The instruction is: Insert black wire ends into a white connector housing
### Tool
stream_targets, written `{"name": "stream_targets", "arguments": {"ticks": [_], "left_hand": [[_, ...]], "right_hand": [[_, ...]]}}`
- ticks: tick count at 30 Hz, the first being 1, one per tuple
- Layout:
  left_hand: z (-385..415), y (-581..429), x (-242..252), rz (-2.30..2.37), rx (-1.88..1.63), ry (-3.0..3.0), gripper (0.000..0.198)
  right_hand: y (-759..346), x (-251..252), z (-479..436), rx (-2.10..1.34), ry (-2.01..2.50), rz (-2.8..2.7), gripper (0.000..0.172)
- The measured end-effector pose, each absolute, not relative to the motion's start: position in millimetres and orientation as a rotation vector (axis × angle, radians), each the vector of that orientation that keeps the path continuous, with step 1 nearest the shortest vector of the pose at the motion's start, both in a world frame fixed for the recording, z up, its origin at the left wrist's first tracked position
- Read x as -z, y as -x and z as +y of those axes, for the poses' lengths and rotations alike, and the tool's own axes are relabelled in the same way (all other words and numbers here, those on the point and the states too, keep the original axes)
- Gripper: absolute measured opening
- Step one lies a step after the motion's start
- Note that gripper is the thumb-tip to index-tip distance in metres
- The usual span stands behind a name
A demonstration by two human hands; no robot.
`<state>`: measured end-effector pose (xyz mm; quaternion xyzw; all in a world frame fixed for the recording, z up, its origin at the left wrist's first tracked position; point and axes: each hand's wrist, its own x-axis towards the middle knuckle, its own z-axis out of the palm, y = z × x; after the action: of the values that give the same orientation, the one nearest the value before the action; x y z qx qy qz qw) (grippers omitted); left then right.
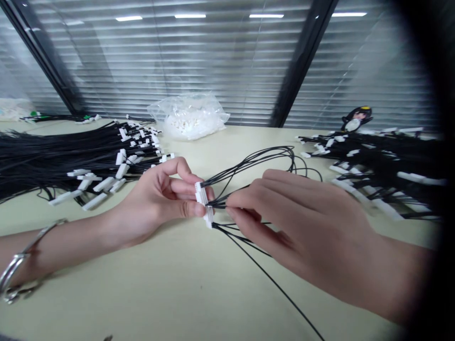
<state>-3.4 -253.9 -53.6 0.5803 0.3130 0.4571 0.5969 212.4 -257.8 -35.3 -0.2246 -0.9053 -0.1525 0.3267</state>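
Observation:
Between the thumb and fingers of my left hand [159, 194] is a long white connector housing [204, 203], held upright above the table. Several thin black wires [256, 158] run from its right side, some looping up and back, others trailing down to the right. My right hand [302, 227] is closed in a pinch on black wires close to the middle of the housing. Its fingertips hide where those wires pass, and I cannot tell how many it grips.
A large bundle of black wires with white connectors [71, 151] lies at the left. Another such pile [377, 166] lies at the right, with a penguin-like figure [356, 118] behind it. A clear bag of small white parts [192, 118] sits at the back, before window blinds [213, 57].

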Motion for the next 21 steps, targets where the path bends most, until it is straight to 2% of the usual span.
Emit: {"name": "stream_targets", "arguments": {"ticks": [14,19,21], "left_hand": [[-254.1,2.0,52.7,0.784,-1.06,-1.33,0.026],[-251.0,2.3,53.2,0.811,-1.052,-1.313,0.026],[-249.1,2.1,52.7,0.83,-1.08,-1.29,0.025]], "right_hand": [[-206.6,42.7,-251.6,0.378,0.51,-2.401,0.016],[-212.9,32.6,-248.4,0.537,0.396,-2.492,0.016],[-218.8,26.7,-248.4,0.575,0.333,-2.54,0.026]]}}
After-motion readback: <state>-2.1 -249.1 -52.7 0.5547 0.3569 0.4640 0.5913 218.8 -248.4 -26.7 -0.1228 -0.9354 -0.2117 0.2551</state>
